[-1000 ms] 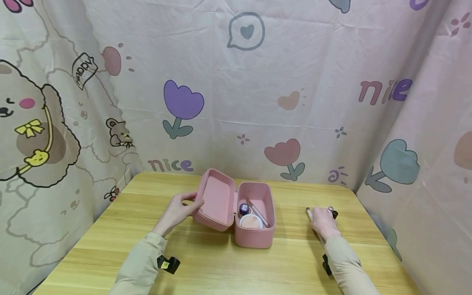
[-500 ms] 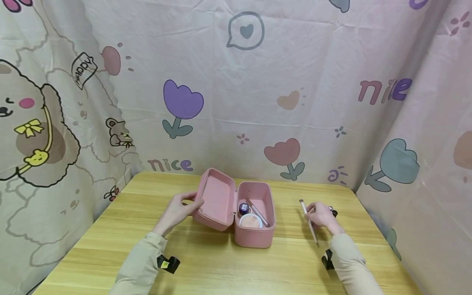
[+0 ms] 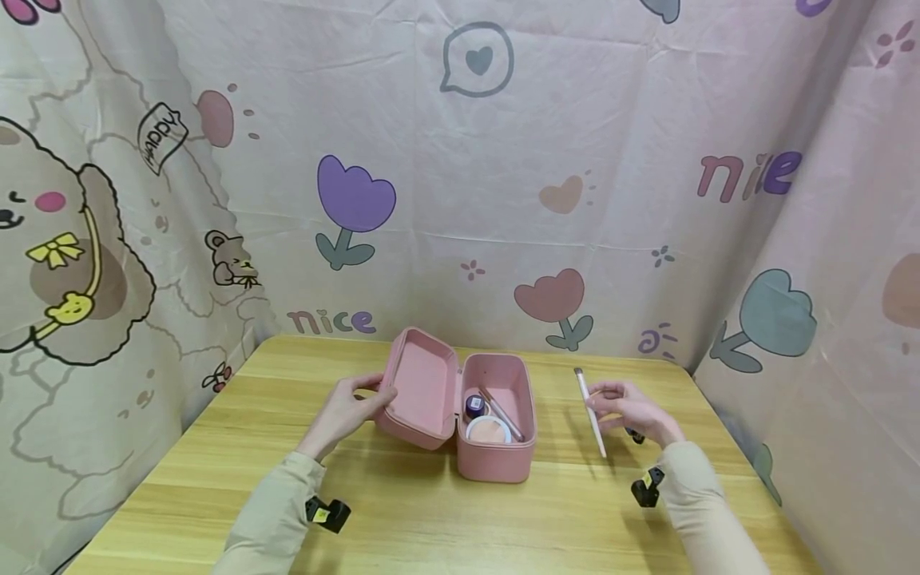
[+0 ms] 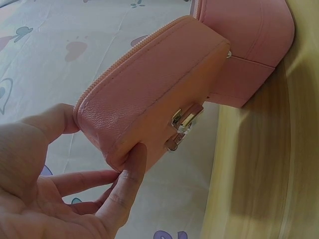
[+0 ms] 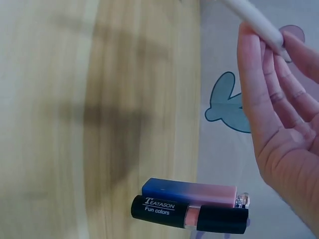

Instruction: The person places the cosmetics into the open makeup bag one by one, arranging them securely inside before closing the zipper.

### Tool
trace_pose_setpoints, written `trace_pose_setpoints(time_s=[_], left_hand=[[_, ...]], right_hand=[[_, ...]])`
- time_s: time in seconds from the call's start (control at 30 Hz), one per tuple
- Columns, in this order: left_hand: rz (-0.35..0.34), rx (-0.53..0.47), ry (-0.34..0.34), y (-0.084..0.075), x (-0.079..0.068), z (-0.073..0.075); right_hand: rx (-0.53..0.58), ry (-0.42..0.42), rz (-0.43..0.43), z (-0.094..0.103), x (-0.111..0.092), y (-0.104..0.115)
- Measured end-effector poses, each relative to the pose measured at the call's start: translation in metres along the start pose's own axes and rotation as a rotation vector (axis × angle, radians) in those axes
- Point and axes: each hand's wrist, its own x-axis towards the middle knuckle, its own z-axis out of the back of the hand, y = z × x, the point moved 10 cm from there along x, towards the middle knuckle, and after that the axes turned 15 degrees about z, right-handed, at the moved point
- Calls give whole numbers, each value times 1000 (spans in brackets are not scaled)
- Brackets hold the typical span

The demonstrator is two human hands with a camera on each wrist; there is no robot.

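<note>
My left hand (image 3: 352, 411) grips the lid (image 3: 424, 383) of a pink cosmetic case (image 3: 496, 465), which stands open. In the left wrist view the thumb and fingers hold the lid's corner (image 4: 114, 114), near its gold clasp (image 4: 187, 119). Inside the case lie a makeup brush (image 3: 501, 411), a small dark purple jar (image 3: 475, 406) and a round powder compact (image 3: 489, 431). To the right of the case, my right hand (image 3: 636, 409) pinches a pale-handled makeup brush (image 3: 591, 415) between thumb and fingers, raised over the table with its dark tip upward.
Beside my right hand, a black tube lettered "Teayason" (image 5: 159, 211) and a blue-to-pink tube (image 5: 194, 192) lie together on the wooden table (image 3: 402, 519). A printed curtain (image 3: 460, 160) hangs behind the table's back edge and along both sides.
My right hand has lifted the makeup brush off the table and shifted it slightly left, uncovering more of its length. My left hand keeps its hold on the lid.
</note>
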Motion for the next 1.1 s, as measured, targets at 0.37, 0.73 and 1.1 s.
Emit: trace_pose_setpoints(time_s=[0.37, 0.73, 1.1], left_hand=[[1, 18, 0, -1, -2, 1], [4, 30, 1, 0, -1, 0], [-4, 11, 7, 0, 0, -1]], right_hand=[[67, 53, 9, -5, 12, 17], [63, 87, 7, -12, 35, 37], [34, 210, -15, -35, 58, 59]])
